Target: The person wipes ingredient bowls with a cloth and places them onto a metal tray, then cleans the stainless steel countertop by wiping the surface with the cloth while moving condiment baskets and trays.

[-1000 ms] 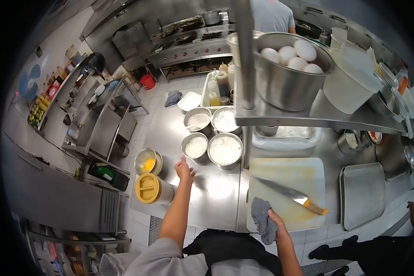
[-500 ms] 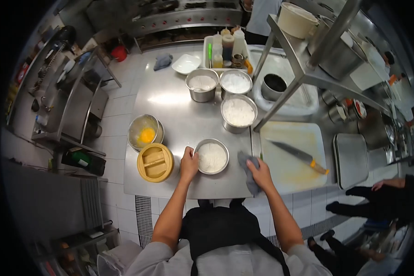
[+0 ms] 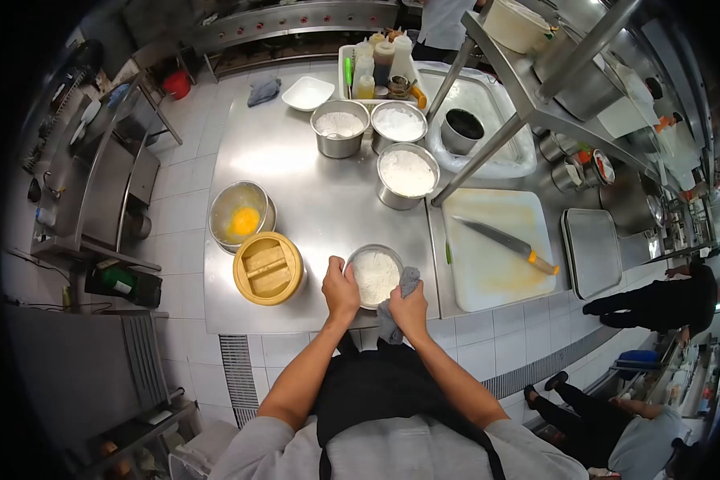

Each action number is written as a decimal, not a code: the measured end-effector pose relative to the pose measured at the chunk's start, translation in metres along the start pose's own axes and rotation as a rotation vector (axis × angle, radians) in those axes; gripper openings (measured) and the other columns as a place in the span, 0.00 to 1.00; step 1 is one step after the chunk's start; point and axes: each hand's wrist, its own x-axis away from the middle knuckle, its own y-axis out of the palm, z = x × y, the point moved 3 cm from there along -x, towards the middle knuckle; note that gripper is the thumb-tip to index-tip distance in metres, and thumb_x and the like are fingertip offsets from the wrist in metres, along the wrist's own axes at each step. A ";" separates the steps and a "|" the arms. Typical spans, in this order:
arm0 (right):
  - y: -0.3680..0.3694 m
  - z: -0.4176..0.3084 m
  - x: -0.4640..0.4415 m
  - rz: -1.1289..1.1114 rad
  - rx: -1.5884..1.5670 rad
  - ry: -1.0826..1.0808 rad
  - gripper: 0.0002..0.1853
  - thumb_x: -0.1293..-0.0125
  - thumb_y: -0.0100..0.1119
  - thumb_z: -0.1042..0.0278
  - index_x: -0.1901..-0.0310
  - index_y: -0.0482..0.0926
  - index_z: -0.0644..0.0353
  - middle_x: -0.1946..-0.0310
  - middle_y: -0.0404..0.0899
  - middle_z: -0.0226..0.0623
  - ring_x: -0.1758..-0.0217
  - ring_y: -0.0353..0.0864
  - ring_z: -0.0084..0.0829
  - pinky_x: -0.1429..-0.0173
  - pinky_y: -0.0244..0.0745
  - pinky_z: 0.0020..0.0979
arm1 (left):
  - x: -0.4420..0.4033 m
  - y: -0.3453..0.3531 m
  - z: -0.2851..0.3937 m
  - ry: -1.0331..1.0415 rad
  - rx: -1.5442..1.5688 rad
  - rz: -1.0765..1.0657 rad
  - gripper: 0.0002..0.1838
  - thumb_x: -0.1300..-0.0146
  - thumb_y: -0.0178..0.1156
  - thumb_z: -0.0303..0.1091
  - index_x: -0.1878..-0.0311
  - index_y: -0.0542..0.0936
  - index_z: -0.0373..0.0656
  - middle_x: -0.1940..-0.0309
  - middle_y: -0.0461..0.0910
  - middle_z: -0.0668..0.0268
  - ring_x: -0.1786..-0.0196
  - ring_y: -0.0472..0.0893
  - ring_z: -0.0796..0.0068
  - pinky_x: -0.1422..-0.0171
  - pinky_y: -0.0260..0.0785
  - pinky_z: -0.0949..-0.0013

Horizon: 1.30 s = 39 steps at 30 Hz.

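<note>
In the head view, a round metal bowl (image 3: 366,302) with white, flour-like powder (image 3: 376,274) stands near the steel table's front edge. My left hand (image 3: 341,290) grips its left side, thumb by the rim. Bunched in the closed fingers of my right hand (image 3: 410,310) is a grey cloth (image 3: 409,280), pressed to the bowl's right side. Left of my hands sits a yellow-tan lidded container (image 3: 269,270). Just behind that, a metal mixing bowl (image 3: 226,206) holds egg yolk (image 3: 244,221).
Behind are metal containers of white powder (image 3: 408,173), a white dish (image 3: 307,94) and a bottle tray (image 3: 346,72). At right, a knife (image 3: 500,238) lies on a cutting board (image 3: 488,284) beside a shelf post (image 3: 484,158). Other people stand at right and at the back.
My right hand has brought the grey cloth leftward from the table onto the bowl's right side. My left hand stays at the bowl's left. The camera view has shifted slightly.
</note>
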 end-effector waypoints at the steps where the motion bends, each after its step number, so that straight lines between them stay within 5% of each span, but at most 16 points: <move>1: -0.001 0.000 -0.001 -0.008 0.015 -0.010 0.29 0.38 0.58 0.56 0.43 0.67 0.71 0.58 0.78 0.68 0.52 0.78 0.65 0.47 0.73 0.51 | 0.002 0.001 -0.002 0.019 -0.043 0.017 0.11 0.36 0.59 0.32 0.59 0.69 0.37 0.67 0.77 0.47 0.61 0.78 0.41 0.58 0.69 0.52; 7: -0.025 -0.021 -0.047 -0.210 0.204 -0.224 0.29 0.39 0.59 0.56 0.42 0.67 0.66 0.58 0.78 0.66 0.52 0.78 0.63 0.48 0.73 0.51 | -0.021 -0.021 0.037 0.105 -0.434 -0.214 0.21 0.41 0.65 0.46 0.55 0.73 0.40 0.61 0.79 0.52 0.56 0.81 0.48 0.54 0.72 0.53; 11: -0.020 -0.045 -0.085 -0.478 0.229 -0.562 0.26 0.39 0.61 0.58 0.44 0.69 0.63 0.57 0.79 0.61 0.51 0.77 0.60 0.48 0.73 0.48 | -0.058 0.012 0.033 0.471 -0.344 -0.396 0.20 0.46 0.69 0.49 0.59 0.76 0.44 0.64 0.80 0.57 0.62 0.81 0.51 0.57 0.73 0.56; 15: -0.021 -0.045 -0.079 -0.472 0.198 -0.503 0.25 0.39 0.60 0.60 0.43 0.68 0.64 0.57 0.79 0.61 0.51 0.77 0.59 0.49 0.73 0.48 | -0.059 0.032 0.028 0.362 -0.204 -0.511 0.20 0.47 0.69 0.47 0.64 0.74 0.41 0.76 0.78 0.55 0.67 0.79 0.49 0.62 0.69 0.55; 17: -0.019 -0.023 -0.054 -0.084 0.185 -0.336 0.26 0.38 0.59 0.61 0.43 0.67 0.66 0.58 0.79 0.62 0.52 0.78 0.59 0.49 0.73 0.47 | -0.049 0.026 0.030 0.164 -0.215 -0.401 0.20 0.46 0.69 0.46 0.67 0.74 0.41 0.77 0.77 0.55 0.70 0.77 0.50 0.64 0.67 0.55; 21: -0.019 0.006 0.000 0.047 -0.003 0.041 0.25 0.38 0.57 0.61 0.46 0.64 0.69 0.59 0.78 0.65 0.52 0.77 0.63 0.49 0.72 0.52 | -0.022 0.027 0.020 0.005 -0.236 -0.170 0.21 0.44 0.69 0.48 0.68 0.73 0.39 0.78 0.77 0.55 0.71 0.77 0.51 0.65 0.67 0.55; 23: -0.029 0.003 -0.009 -0.026 -0.013 0.055 0.25 0.38 0.57 0.59 0.46 0.64 0.68 0.59 0.78 0.66 0.53 0.78 0.63 0.48 0.71 0.53 | -0.024 0.025 0.016 -0.022 -0.216 -0.190 0.22 0.44 0.69 0.49 0.69 0.72 0.39 0.78 0.77 0.55 0.72 0.77 0.53 0.65 0.66 0.55; 27: -0.038 -0.018 -0.060 -0.297 0.222 -0.132 0.26 0.39 0.59 0.60 0.46 0.64 0.68 0.59 0.79 0.62 0.53 0.79 0.60 0.49 0.72 0.52 | -0.046 0.020 0.048 0.248 -0.333 -0.337 0.22 0.45 0.69 0.49 0.69 0.72 0.40 0.73 0.79 0.56 0.68 0.79 0.53 0.63 0.69 0.56; 29: -0.032 -0.035 -0.079 -0.437 0.365 -0.435 0.26 0.38 0.59 0.59 0.45 0.65 0.65 0.60 0.80 0.60 0.54 0.79 0.60 0.51 0.73 0.51 | -0.057 0.035 0.057 0.330 -0.379 -0.639 0.21 0.47 0.69 0.48 0.68 0.73 0.41 0.73 0.79 0.57 0.67 0.80 0.52 0.62 0.69 0.56; 31: -0.029 -0.032 -0.081 -0.408 0.340 -0.437 0.25 0.38 0.59 0.59 0.45 0.65 0.64 0.60 0.80 0.59 0.54 0.79 0.60 0.51 0.73 0.51 | -0.056 0.046 0.048 0.344 -0.338 -0.637 0.20 0.47 0.70 0.46 0.68 0.73 0.41 0.75 0.79 0.58 0.69 0.79 0.53 0.63 0.68 0.57; 33: -0.029 -0.028 -0.075 -0.370 0.312 -0.423 0.23 0.37 0.59 0.59 0.46 0.65 0.63 0.60 0.80 0.58 0.54 0.79 0.60 0.51 0.73 0.51 | -0.053 0.049 0.038 0.279 -0.240 -0.545 0.19 0.47 0.70 0.45 0.69 0.73 0.41 0.77 0.77 0.57 0.71 0.78 0.53 0.64 0.67 0.57; 36: -0.038 -0.013 -0.025 -0.096 0.153 -0.034 0.24 0.37 0.58 0.59 0.46 0.64 0.66 0.58 0.79 0.63 0.52 0.77 0.64 0.48 0.70 0.54 | -0.038 0.038 0.040 0.106 -0.242 -0.414 0.19 0.46 0.69 0.45 0.69 0.73 0.40 0.77 0.78 0.55 0.71 0.78 0.52 0.64 0.68 0.56; 39: -0.042 -0.009 -0.020 -0.185 0.142 0.058 0.24 0.37 0.57 0.60 0.46 0.64 0.68 0.57 0.78 0.65 0.52 0.76 0.66 0.47 0.70 0.55 | -0.025 0.033 0.033 0.046 -0.309 -0.328 0.20 0.45 0.69 0.45 0.70 0.72 0.39 0.78 0.77 0.54 0.71 0.78 0.51 0.65 0.67 0.55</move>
